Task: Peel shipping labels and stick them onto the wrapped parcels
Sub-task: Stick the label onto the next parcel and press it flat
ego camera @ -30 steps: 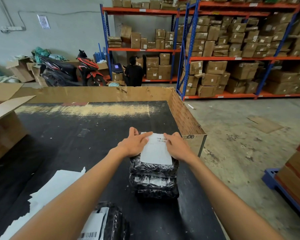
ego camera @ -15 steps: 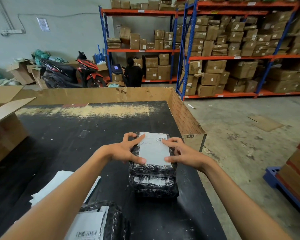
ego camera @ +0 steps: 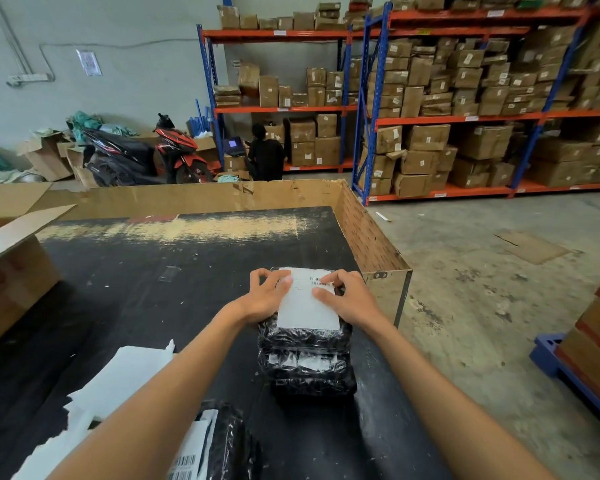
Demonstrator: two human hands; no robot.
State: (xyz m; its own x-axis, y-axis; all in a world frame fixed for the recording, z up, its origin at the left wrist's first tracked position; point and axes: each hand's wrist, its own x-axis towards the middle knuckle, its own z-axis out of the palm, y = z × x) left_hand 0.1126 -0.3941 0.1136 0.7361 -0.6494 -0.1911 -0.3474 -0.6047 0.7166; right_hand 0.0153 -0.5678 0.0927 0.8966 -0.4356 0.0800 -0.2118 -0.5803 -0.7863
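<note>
A stack of black plastic-wrapped parcels (ego camera: 307,362) stands on the black table (ego camera: 153,289) near its right edge. A white shipping label (ego camera: 307,311) with a barcode lies flat on the top parcel. My left hand (ego camera: 265,296) presses on the label's left edge with fingers spread. My right hand (ego camera: 347,296) presses on its right edge, thumb and fingertips on the paper. Another black parcel with a barcode label (ego camera: 215,448) lies at the near edge, partly hidden by my left forearm.
White backing sheets (ego camera: 118,386) lie at the near left. A cardboard box (ego camera: 11,271) stands on the left, and a cardboard wall (ego camera: 194,199) edges the table's far side. Beyond are shelves of boxes (ego camera: 465,98), a scooter (ego camera: 142,157) and a seated person (ego camera: 265,155).
My hands slid from the label's lower sides up to its upper edges, still pressing it on the top parcel. The camera tilted slightly.
</note>
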